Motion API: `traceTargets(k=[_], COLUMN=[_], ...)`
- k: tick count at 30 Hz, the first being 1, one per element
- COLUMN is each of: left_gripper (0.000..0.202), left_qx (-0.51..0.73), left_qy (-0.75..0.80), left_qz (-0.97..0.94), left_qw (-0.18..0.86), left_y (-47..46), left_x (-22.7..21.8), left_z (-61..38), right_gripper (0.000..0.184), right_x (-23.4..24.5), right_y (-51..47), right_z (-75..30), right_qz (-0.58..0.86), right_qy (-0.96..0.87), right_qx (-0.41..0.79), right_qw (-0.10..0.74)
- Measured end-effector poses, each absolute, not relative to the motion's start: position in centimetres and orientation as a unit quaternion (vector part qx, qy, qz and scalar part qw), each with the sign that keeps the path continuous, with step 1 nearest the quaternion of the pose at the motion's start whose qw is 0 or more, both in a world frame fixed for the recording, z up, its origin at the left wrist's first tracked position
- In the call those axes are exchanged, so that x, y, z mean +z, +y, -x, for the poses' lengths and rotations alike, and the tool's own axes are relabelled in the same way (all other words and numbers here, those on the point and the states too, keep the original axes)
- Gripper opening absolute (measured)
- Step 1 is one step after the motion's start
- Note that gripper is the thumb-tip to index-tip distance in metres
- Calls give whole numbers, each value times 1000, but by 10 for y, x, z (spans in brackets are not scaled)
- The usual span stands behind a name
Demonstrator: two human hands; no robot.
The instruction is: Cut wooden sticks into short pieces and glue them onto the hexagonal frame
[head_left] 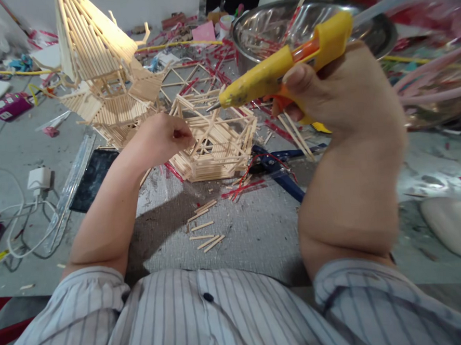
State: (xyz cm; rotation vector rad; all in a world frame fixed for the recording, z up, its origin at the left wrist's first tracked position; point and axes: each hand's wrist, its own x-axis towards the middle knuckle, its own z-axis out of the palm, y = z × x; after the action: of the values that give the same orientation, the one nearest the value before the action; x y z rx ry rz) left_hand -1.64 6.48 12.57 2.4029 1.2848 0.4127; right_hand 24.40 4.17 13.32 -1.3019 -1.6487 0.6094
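Observation:
My right hand [319,89] is wrapped round a yellow hot glue gun [263,75] with an orange trigger. Its metal nozzle points left, over a low many-sided frame [218,165] built from thin wooden sticks. At the left rim of that frame is my left hand [169,132], its fingers pinched together; whatever they hold is hidden. Behind my left forearm stands a taller stick-built pagoda model [121,106] with a pointed roof. Several short cut sticks [205,241] lie on the table in front of the frame.
Blue-handled pliers [280,177] lie right of the frame. A shiny metal bowl [388,35] holds sticks at the back right. On the left are a dark phone [92,183], a white charger [39,179] with cables and a purple device [11,106]. Red plastic scraps litter the table [160,239].

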Motion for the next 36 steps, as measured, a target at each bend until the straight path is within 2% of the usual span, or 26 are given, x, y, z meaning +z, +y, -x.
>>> traceTargets(k=[11, 21, 30, 36], left_gripper=[14, 15, 23, 22], left_qx=[118, 103, 56, 117], left_qy=[457, 465, 450, 464], left_qz=[-859, -857, -872, -865], left_qw=[196, 196, 185, 153], left_y=[72, 71, 65, 63], left_x=[109, 112, 121, 136], left_z=[16, 17, 20, 26], right_gripper=[76, 75, 75, 76], right_x=[129, 133, 133, 133], right_y=[43, 40, 40, 40], right_z=[-247, -243, -241, -243], right_qz=[514, 535, 510, 510], right_qy=[-671, -666, -659, -665], right_qx=[268, 254, 285, 283], right_qw=[463, 453, 475, 466])
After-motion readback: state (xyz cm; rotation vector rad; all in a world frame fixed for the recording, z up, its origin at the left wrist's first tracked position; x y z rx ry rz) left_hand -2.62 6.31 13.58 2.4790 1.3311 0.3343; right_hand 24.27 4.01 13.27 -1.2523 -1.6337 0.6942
